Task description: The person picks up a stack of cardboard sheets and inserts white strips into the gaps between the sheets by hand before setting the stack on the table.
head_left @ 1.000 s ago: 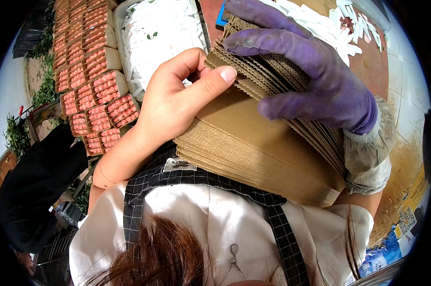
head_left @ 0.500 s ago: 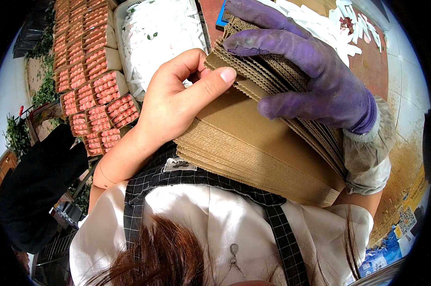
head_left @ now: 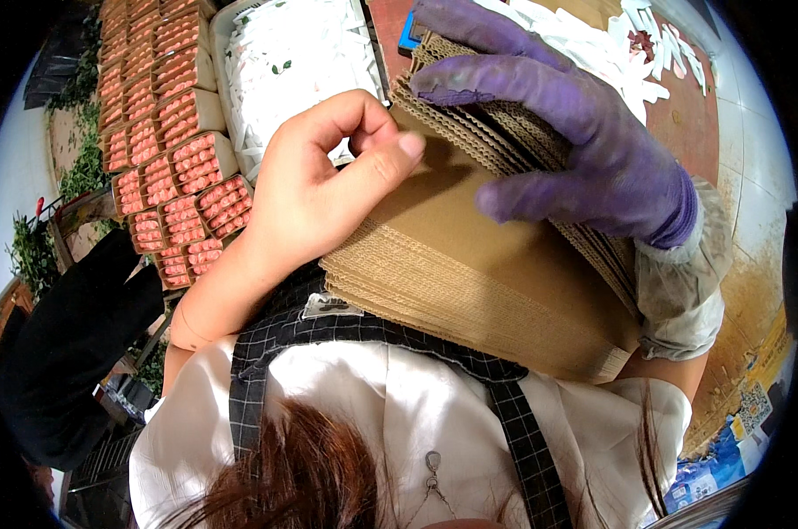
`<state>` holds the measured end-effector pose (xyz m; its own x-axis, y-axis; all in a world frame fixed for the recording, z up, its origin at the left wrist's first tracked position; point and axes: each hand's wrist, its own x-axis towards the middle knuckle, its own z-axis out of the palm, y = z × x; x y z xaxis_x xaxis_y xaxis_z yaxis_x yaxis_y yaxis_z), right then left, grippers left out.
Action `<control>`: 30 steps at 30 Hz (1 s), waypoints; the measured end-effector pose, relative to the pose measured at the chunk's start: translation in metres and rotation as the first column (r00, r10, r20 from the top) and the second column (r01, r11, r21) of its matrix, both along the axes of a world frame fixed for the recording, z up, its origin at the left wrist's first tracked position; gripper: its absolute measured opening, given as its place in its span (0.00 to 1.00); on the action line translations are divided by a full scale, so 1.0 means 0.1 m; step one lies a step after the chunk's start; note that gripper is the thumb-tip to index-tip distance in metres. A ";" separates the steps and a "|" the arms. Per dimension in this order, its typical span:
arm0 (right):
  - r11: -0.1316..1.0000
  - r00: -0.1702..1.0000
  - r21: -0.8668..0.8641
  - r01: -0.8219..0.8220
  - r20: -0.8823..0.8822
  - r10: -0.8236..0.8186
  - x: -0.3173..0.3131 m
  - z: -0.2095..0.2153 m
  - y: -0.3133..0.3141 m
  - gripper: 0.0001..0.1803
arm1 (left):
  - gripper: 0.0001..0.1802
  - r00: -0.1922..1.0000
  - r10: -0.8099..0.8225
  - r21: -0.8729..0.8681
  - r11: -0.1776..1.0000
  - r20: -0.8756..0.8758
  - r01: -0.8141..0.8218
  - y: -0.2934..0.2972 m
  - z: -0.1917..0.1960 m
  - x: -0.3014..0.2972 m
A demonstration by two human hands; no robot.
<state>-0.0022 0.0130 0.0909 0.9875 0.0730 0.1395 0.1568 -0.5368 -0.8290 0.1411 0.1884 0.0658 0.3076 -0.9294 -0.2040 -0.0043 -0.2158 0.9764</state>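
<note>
A thick stack of brown corrugated cardboard sheets [head_left: 496, 264] lies slanted against my chest, its upper part fanned into separate layers. My left hand [head_left: 320, 176], bare, is closed at the upper left of the stack. Its thumb and bent index finger come together at the sheet edge; its other fingers are mostly hidden. My right hand [head_left: 558, 123], in a purple glove, is wrapped round the fanned upper sheets [head_left: 469, 132]. Its thumb lies across their near side, with the fingers over their far edges.
At the far left, brown boxes [head_left: 174, 106] hold rows of pink-red round items. Beside them stands a pale bin [head_left: 218, 62] full of white strips. More white strips [head_left: 611, 70] lie on the reddish table [head_left: 690, 123]. Black cloth [head_left: 73, 353] hangs at the left.
My left thumb has come off the fanned sheets and drawn slightly down and left. Those upper sheets now stand further apart from the lower stack. My right hand has barely moved.
</note>
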 end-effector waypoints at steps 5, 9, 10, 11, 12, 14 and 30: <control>1.000 1.000 -0.012 -0.009 -0.005 0.009 0.03 0.02 0.03 0.34 | 0.19 0.994 0.059 0.000 0.998 -0.094 -0.059 -0.03 -0.11 -0.03; 0.998 1.000 0.058 -0.001 -0.008 0.001 0.00 -0.03 0.00 0.34 | 0.20 0.991 0.054 -0.027 0.998 -0.119 -0.058 -0.06 -0.17 -0.06; 0.996 1.000 0.087 -0.017 -0.017 0.019 0.02 -0.02 0.00 0.34 | 0.20 0.990 0.058 -0.034 0.997 -0.131 -0.063 -0.05 -0.17 -0.06; 0.996 1.000 0.086 -0.017 -0.019 0.019 0.03 0.00 0.00 0.34 | 0.20 0.988 0.061 -0.040 0.997 -0.141 -0.067 -0.04 -0.17 -0.05; 0.999 1.000 0.043 -0.028 0.002 0.028 0.04 0.01 -0.01 0.34 | 0.20 0.988 0.061 -0.041 0.997 -0.142 -0.067 -0.04 -0.18 -0.06; 0.999 0.999 0.001 -0.042 0.021 0.042 0.05 0.01 -0.01 0.34 | 0.20 0.987 0.065 -0.067 0.995 -0.145 -0.075 -0.03 -0.18 -0.05; 0.997 0.999 0.073 -0.024 0.033 0.022 0.04 0.00 0.01 0.34 | 0.15 0.999 0.033 -0.007 0.999 -0.017 -0.034 -0.03 -0.01 -0.05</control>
